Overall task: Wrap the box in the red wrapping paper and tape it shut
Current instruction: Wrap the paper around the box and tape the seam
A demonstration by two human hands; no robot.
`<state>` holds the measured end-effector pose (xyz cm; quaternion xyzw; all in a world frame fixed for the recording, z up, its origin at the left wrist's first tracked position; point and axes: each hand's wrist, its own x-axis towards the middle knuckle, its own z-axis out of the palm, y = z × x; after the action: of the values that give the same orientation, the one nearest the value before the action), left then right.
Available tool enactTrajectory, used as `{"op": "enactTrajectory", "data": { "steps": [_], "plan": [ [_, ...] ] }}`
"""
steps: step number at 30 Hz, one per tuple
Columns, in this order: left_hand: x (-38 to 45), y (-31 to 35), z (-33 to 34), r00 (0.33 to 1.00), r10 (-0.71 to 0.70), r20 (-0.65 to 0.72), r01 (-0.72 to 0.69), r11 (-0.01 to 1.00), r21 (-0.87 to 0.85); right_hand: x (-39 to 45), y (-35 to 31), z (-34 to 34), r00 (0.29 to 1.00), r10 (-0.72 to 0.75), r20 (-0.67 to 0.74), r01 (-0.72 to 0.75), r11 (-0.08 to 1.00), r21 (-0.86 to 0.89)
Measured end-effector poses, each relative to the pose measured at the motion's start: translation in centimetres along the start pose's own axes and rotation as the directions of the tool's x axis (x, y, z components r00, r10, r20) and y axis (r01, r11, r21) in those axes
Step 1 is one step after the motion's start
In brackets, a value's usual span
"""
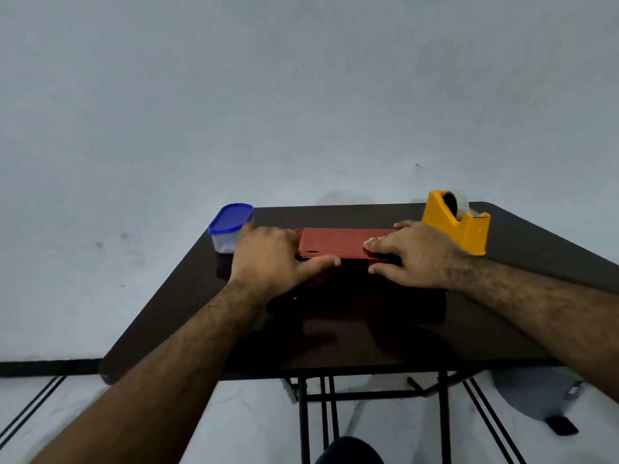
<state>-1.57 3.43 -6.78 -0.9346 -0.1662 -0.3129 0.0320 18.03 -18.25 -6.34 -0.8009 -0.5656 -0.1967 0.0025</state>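
Observation:
A box covered in red wrapping paper (335, 243) lies in the middle of the dark table (368, 339). Only its red top face shows; the near side is in deep shadow. My left hand (268, 259) grips the box's left end, thumb stretched along the near top edge. My right hand (415, 254) presses on the right end, fingers flat on the paper and thumb against the near side. A yellow tape dispenser (457, 222) with a clear tape roll stands just right of my right hand.
A plastic container with a blue lid (229, 227) stands at the table's far left corner, close to my left hand. The table has black folding legs (303, 420) over a white floor. A grey wall rises right behind the table.

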Motion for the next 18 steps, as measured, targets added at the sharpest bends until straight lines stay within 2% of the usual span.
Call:
{"op": "enactTrajectory", "data": {
  "steps": [1,2,3,4,6,7,9,11,13,16,18],
  "plan": [
    [0.7,-0.7,0.1,0.995,-0.087,-0.053,0.077,0.984,-0.158,-0.1,-0.1,0.0,1.0,0.001,-0.017,-0.001,1.0,0.018],
    [1.9,-1.5,0.6,0.981,-0.181,-0.064,0.149,0.927,-0.345,-0.1,-0.1,0.1,1.0,0.002,-0.025,-0.001,0.999,0.039],
    [3.4,-2.4,1.0,0.958,-0.287,0.015,0.258,0.838,-0.481,-0.2,-0.1,0.1,1.0,0.003,-0.029,-0.001,0.998,0.055],
    [4.9,-3.3,1.4,0.934,-0.325,0.146,0.352,0.781,-0.515,-0.2,-0.2,0.0,1.0,0.006,-0.023,-0.004,0.998,0.065],
    [7.0,-4.9,2.1,0.884,-0.247,0.397,0.417,0.8,-0.431,-0.2,-0.3,-0.2,1.0,0.007,-0.015,-0.006,0.998,0.07],
    [7.6,-5.4,2.5,0.859,-0.188,0.477,0.392,0.84,-0.375,-0.1,-0.3,-0.3,1.0,0.008,-0.015,-0.007,0.998,0.066],
    [8.1,-6.3,3.6,0.836,-0.068,0.545,0.311,0.876,-0.368,0.0,-0.4,-0.7,1.0,0.012,-0.01,-0.011,0.998,0.057],
    [8.4,-6.9,4.4,0.849,-0.051,0.526,0.304,0.861,-0.408,0.1,-0.5,-1.0,1.0,0.019,-0.007,-0.018,0.999,0.043],
    [8.5,-7.1,4.8,0.898,-0.098,0.429,0.293,0.86,-0.417,0.3,-0.3,-1.5,0.999,0.037,0.008,-0.038,0.998,0.048],
    [7.8,-7.5,5.3,0.916,-0.148,0.372,0.282,0.898,-0.337,0.4,-0.2,-1.6,0.998,0.057,0.027,-0.058,0.996,0.068],
    [7.6,-7.5,5.2,0.916,-0.246,0.316,0.327,0.914,-0.238,0.3,-0.2,-1.6,0.997,0.064,0.036,-0.067,0.994,0.087]
  ]
}}
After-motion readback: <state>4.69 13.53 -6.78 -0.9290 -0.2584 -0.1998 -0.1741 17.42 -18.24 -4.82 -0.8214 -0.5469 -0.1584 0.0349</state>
